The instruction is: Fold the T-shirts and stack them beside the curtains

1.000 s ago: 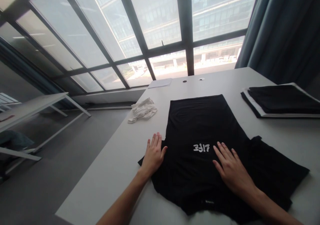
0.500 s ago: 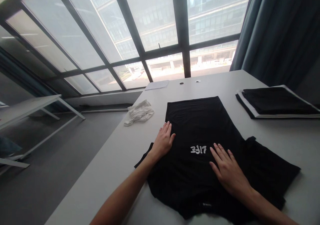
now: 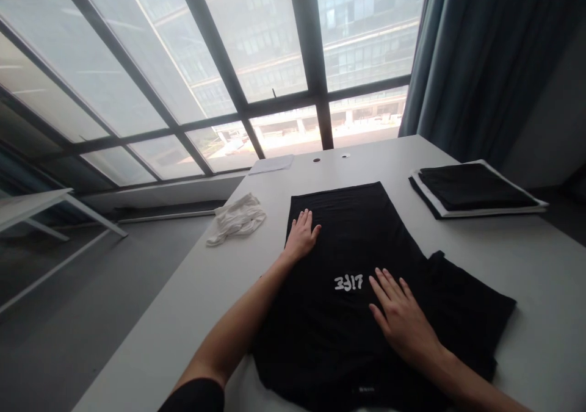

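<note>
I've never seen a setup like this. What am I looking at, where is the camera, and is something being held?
There is no machine arm here: these are a person's own bare hands. The camera is worn on the head, so you look forward and down, much as the wearer would. Spread on the white table is a black T-shirt, its white lettering upside down from this side. The left hand lies near the shirt's left edge; the right hand lies beside the lettering. Both are flat, gripping nothing. To the left is a crumpled white cloth; to the right, a black-and-white stack, apparently folded fabric.
</note>
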### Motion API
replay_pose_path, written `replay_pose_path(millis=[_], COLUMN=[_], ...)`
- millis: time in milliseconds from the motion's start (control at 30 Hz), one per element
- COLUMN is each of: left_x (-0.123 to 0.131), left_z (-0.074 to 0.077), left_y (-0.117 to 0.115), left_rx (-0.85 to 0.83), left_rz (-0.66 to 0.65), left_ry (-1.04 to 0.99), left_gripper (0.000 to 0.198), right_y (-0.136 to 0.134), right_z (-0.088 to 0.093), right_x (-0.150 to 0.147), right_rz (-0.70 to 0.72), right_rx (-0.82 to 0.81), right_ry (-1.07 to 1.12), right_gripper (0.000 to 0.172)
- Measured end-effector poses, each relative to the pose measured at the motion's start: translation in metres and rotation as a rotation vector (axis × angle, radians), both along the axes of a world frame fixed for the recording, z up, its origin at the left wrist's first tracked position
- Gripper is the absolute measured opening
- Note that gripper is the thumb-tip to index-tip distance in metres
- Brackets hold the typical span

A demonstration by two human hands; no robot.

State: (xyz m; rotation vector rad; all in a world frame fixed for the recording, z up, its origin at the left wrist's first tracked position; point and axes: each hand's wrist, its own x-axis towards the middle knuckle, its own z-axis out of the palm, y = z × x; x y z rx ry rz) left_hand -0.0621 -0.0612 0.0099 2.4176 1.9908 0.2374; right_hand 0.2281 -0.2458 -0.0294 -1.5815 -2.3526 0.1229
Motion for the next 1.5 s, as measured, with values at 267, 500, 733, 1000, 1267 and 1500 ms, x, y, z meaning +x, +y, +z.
replay_pose_path(millis=[267, 500, 733, 1000, 1267, 1500], left_x=[0.029, 0.040, 0.081, 0.132, 0.235, 0.252], left_z=[-0.001, -0.003, -0.005, 0.004, 0.000, -0.018], left_y=[0.042, 0.055, 0.051, 0.049, 0.067, 0.085], left_rx=[0.023, -0.080, 0.014, 0.010, -0.070, -0.030], left_rz=[0.164, 0.216, -0.031, -0.108, -0.304, -0.298], left_ry=[-0.061, -0.055, -0.055, -0.088, -0.143, -0.126], left_gripper=[0.073, 0.070, 0.067, 0.069, 0.069, 0.070], right_y=[0.000, 0.000, 0.001, 0.003, 0.004, 0.004], right_z=[-0.001, 0.004, 0.011, 0.017, 0.014, 0.011], right_x=[-0.002, -0.002, -0.004, -0.006, -0.005, -0.007], right_rz=[0.004, 0.006, -0.001, -0.012, -0.012, -0.012], right_rx=[-0.012, -0.030, -0.064, -0.105, -0.096, -0.100], right_ry=[0.021, 0.015, 0.028, 0.050, 0.084, 0.110], right_gripper=[0.055, 0.055, 0.056, 0.058, 0.058, 0.059])
